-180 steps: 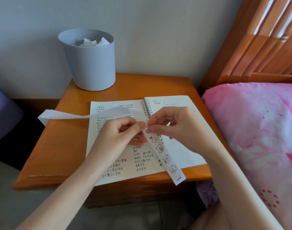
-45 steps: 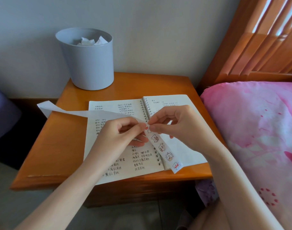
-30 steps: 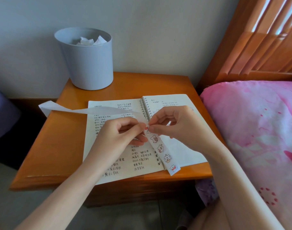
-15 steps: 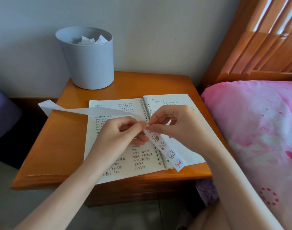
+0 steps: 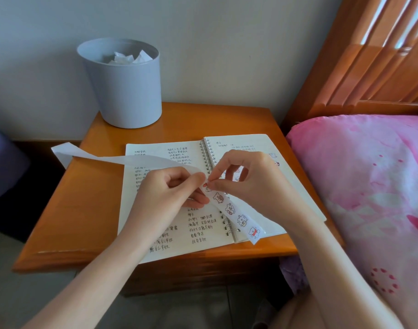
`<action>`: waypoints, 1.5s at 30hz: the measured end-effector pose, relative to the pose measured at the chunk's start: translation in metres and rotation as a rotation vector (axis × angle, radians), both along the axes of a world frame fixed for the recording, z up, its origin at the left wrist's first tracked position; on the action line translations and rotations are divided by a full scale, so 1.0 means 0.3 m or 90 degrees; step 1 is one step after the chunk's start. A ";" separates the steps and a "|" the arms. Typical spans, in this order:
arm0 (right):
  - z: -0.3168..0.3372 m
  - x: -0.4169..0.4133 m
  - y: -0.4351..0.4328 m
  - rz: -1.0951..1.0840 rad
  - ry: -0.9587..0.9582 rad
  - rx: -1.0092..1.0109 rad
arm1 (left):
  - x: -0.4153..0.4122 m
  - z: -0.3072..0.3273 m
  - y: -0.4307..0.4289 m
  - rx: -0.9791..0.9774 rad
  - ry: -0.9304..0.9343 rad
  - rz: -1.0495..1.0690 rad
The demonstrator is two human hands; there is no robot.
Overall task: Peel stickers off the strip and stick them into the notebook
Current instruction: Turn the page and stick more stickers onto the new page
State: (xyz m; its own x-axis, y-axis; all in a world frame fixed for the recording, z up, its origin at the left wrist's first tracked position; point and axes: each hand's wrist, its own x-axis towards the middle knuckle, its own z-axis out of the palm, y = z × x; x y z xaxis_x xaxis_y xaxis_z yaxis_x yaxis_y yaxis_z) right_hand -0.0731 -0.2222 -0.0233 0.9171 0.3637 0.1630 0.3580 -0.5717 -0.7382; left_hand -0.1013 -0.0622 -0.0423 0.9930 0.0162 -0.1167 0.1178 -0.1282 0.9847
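Your left hand (image 5: 172, 193) pinches the strip (image 5: 229, 207) above the open notebook (image 5: 179, 224) on the desk (image 5: 94, 198). Your right hand (image 5: 248, 184) has its fingers (image 5: 216, 185) closed on the top sticker (image 5: 206, 187). Peel slowly at a low angle, keeping the strip taut.

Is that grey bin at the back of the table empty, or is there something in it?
Not empty. Crumpled white paper shows just below the rim of the grey bin. How far down it goes cannot be seen.
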 end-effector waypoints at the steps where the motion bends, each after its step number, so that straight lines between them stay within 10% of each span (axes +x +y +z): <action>1: -0.001 0.001 0.001 -0.003 -0.006 -0.007 | 0.000 -0.001 0.000 0.001 -0.001 0.001; 45: -0.014 0.095 -0.187 -0.300 0.217 -0.012 | 0.016 -0.040 0.015 0.004 -0.006 -0.031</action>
State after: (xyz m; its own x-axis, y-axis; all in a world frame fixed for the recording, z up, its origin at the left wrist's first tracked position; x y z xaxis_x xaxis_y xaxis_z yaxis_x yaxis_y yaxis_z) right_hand -0.0447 -0.2784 -0.0276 0.9802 -0.0968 -0.1730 -0.1951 -0.6256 -0.7553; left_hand -0.0966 -0.0578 -0.0543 0.9938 -0.0321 -0.1066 0.1012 -0.1404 0.9849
